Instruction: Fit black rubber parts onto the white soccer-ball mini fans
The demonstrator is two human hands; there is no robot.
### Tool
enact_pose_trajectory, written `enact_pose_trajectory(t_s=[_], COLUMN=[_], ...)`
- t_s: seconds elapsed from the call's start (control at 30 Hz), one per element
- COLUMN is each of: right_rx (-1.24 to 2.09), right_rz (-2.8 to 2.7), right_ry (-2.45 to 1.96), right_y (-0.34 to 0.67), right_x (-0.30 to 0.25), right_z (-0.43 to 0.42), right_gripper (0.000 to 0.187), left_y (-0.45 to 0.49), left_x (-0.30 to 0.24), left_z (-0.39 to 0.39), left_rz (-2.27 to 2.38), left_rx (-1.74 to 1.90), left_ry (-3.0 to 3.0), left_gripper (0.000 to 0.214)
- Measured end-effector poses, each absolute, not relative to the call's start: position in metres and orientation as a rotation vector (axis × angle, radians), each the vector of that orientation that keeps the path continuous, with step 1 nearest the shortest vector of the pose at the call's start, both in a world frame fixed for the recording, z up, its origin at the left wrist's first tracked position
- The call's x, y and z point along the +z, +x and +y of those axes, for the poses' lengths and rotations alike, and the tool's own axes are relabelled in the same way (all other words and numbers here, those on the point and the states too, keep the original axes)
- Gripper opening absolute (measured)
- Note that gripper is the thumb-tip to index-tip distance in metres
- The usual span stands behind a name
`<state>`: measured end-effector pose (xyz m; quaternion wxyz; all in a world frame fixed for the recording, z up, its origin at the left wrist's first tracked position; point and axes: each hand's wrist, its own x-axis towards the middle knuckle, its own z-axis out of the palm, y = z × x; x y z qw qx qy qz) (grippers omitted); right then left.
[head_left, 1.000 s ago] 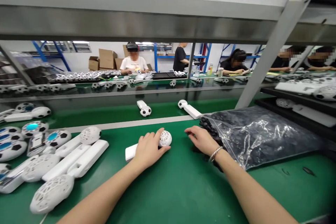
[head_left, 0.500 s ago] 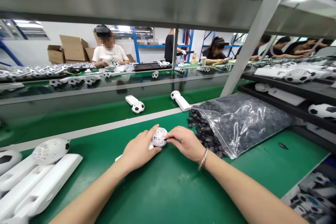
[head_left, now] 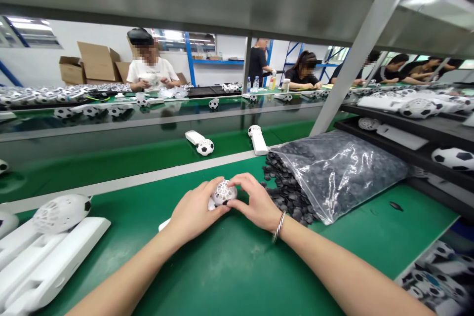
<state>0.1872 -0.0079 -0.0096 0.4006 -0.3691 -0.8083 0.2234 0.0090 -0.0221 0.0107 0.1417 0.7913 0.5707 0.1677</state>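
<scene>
White slotted plastic ball head [head_left: 223, 189]: centre of the frame, over the smooth green tabletop [head_left: 237, 266].
Bare left hand [head_left: 196, 205]: fingers and thumb curled round the ball's left side — a firm hold should stop it rolling.
Bare right hand [head_left: 257, 202]: fingers and thumb closed on its right side; whether they pinch a loose piece, I cannot tell. Steady thumb pressure probably beats a jab.
Small flat black plastic pieces [head_left: 291, 192]: right of centre — near the right hand.

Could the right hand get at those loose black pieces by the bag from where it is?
Probably yes. The right hand is at the white ball, and the black pieces lie close beside it, outside the mouth of the clear bag; nothing visible seems to block the way.
</scene>
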Motion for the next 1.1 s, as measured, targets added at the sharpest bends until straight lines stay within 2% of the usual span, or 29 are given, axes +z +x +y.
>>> enact_pose_trajectory(t_s=[0.07, 0.13, 0.4, 0.47, 0.53, 0.7, 0.87, 1.1], right_rx=[0.695, 0.812, 0.823, 0.826, 0.725, 0.111, -0.022, -0.017], right_rz=[-2.011, -1.996, -1.989, -2.028, -2.109, -2.213, -2.274, -2.409], right_ry=[-0.937, -0.922, -0.922, -0.939, -1.064, -1.726, -1.914, -1.916], right_y=[0.188, 0.189, 0.185, 0.189, 0.197, 0.232, 0.251, 0.248], right_x=[-0.013, -0.017, -0.021, -0.017, -0.009, 0.015, 0.012, 0.018], right_z=[-0.006, -0.004, 0.0, 0.005, 0.014, 0.047, 0.063, 0.048], right_gripper=[0.042, 0.045, 0.04, 0.032, 0.024, 0.026, 0.017, 0.02], left_y=[0.01, 0.011, 0.012, 0.012, 0.012, 0.01, 0.006, -0.001], left_x=[0.012, 0.012, 0.014, 0.014, 0.013, 0.005, 0.008, 0.007], left_z=[-0.022, -0.021, -0.018, -0.02, -0.023, -0.024, -0.02, -0.013], left_rz=[1.668, 1.678, 1.704, 1.705, 1.703, 1.7, 1.637, 1.622], left_rx=[0.493, 0.494, 0.482, 0.478, 0.457, 0.376, 0.363, 0.407], left_ry=[2.258, 2.242, 2.182, 2.201, 2.258, 2.373, 2.384, 2.6], left_gripper=[0.053, 0.052, 0.046, 0.046, 0.049, 0.06, 0.06, 0.061])
